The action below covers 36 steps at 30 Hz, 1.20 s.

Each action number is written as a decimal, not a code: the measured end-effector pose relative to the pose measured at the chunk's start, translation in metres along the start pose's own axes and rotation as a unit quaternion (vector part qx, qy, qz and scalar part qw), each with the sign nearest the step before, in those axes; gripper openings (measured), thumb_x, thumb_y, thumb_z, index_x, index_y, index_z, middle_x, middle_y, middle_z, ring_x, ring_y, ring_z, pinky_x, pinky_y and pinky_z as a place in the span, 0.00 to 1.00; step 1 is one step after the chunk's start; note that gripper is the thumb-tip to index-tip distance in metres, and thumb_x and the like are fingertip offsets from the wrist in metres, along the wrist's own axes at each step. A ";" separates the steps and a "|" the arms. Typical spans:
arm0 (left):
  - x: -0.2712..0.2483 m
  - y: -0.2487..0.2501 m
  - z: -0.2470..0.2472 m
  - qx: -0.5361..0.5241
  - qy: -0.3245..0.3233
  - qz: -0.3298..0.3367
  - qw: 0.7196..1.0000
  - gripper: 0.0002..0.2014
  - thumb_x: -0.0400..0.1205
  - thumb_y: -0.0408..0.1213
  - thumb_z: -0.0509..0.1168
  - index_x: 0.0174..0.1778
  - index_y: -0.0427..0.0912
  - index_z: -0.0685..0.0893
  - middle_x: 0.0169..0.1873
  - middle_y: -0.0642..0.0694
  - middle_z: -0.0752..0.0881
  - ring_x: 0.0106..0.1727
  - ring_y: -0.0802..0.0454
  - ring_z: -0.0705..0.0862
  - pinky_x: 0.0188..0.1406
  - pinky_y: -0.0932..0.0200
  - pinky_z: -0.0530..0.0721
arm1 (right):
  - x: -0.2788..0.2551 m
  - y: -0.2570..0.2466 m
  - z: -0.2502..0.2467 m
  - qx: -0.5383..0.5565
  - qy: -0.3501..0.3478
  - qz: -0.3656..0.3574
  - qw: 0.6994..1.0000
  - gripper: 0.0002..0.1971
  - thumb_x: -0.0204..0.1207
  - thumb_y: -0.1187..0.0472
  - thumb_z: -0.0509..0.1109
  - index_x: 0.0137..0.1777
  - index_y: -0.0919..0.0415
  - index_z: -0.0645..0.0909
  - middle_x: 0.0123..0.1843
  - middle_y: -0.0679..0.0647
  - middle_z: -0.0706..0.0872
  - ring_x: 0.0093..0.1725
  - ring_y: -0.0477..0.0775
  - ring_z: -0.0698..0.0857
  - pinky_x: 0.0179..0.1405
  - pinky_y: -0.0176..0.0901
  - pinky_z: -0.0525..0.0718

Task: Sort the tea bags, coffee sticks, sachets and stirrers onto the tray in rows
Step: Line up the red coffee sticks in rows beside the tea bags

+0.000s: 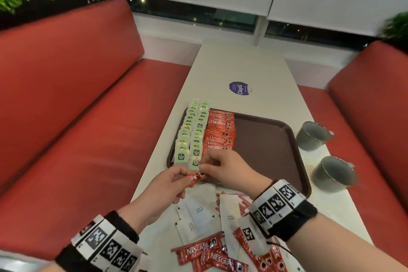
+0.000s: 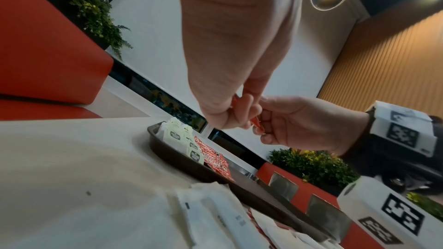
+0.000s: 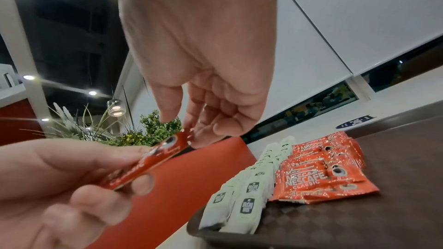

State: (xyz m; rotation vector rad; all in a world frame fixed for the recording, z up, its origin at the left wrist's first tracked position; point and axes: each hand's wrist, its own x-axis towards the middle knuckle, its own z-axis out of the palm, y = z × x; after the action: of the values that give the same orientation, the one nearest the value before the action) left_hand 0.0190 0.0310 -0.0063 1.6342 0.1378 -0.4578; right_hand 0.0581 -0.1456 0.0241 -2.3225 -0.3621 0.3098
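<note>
Head view, nearest zone: loose red coffee sticks [image 1: 212, 254] and white sugar sachets [image 1: 199, 212] lie mixed on the tabletop [image 1: 240, 66] between my forearms, with red-and-white striped stirrers [image 1: 242, 202] partly under the sachets

Next zone: my left hand [image 1: 164, 192] pinches one coffee stick [image 1: 195, 178] between thumb and fingers at its near end. My right hand [image 1: 223, 166] pinches the far end of the same stick between thumb and forefinger; the right wrist view shows this contact at the serrated tip. The stick is held in the air, tilted, just above the near edge of the tray [image 1: 265, 139]

Tray zone: the brown tray sits on the tabletop. Two rows of pale green tea bags [image 1: 192, 132] run along its left side, overlapping one another. A row of red coffee sticks, also overlapping, lies just to the right of the tea bags

Far zone: two grey metal mugs [image 1: 313, 136] stand on the tabletop to the right of the tray. A round purple sticker [image 1: 240, 88] is fixed to the tabletop beyond the tray. Red bench seats [image 1: 77, 95] flank the tabletop on both sides
</note>
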 end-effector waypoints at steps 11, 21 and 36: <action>-0.006 0.007 0.005 0.058 -0.009 0.050 0.997 0.06 0.81 0.28 0.66 0.48 0.41 0.85 0.25 0.48 0.83 0.26 0.57 0.77 0.28 0.64 0.75 | -0.045 0.015 -0.012 0.066 0.036 0.058 0.996 0.10 0.73 0.64 0.75 0.34 0.50 0.83 0.31 0.45 0.81 0.30 0.40 0.77 0.33 0.31 0.76; -0.011 0.010 -0.020 0.041 -0.006 0.079 0.996 0.08 0.81 0.26 0.66 0.52 0.41 0.85 0.31 0.42 0.85 0.25 0.59 0.80 0.28 0.66 0.78 | -0.058 0.007 -0.009 0.056 0.066 0.091 0.992 0.07 0.73 0.64 0.75 0.35 0.54 0.84 0.25 0.43 0.78 0.24 0.36 0.74 0.29 0.27 0.73; -0.046 -0.027 -0.047 0.019 0.048 -0.010 0.999 0.05 0.80 0.28 0.68 0.49 0.39 0.85 0.36 0.44 0.85 0.29 0.58 0.83 0.33 0.62 0.79 | 0.049 0.065 -0.013 -0.136 0.047 0.279 0.949 0.06 0.75 0.62 0.73 0.37 0.57 0.81 0.48 0.53 0.85 0.51 0.52 0.83 0.50 0.40 0.78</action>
State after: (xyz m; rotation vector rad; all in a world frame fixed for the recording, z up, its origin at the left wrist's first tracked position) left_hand -0.0221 0.0887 -0.0125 1.6939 0.2185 -0.3992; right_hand 0.1184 -0.1805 -0.0191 -2.6688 0.3352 0.4407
